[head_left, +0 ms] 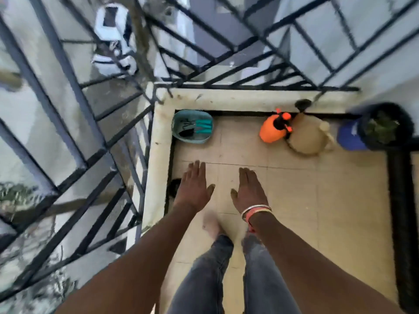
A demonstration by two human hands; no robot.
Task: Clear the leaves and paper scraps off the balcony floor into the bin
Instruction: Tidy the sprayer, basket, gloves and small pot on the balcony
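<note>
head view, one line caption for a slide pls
Left hand and right hand held open over the balcony floor, teal tub and orange sprayer beyond.

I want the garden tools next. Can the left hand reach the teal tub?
Probably yes: the left hand is open and empty, only bare floor tiles lie between it and the teal tub, though stooping seems needed.

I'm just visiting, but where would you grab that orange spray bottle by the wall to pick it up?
The orange spray bottle seems to stand upright, so probably take the black-and-orange pump head on top. Reach down from above and slightly from the left, since the tan watering can crowds its right side.
</note>
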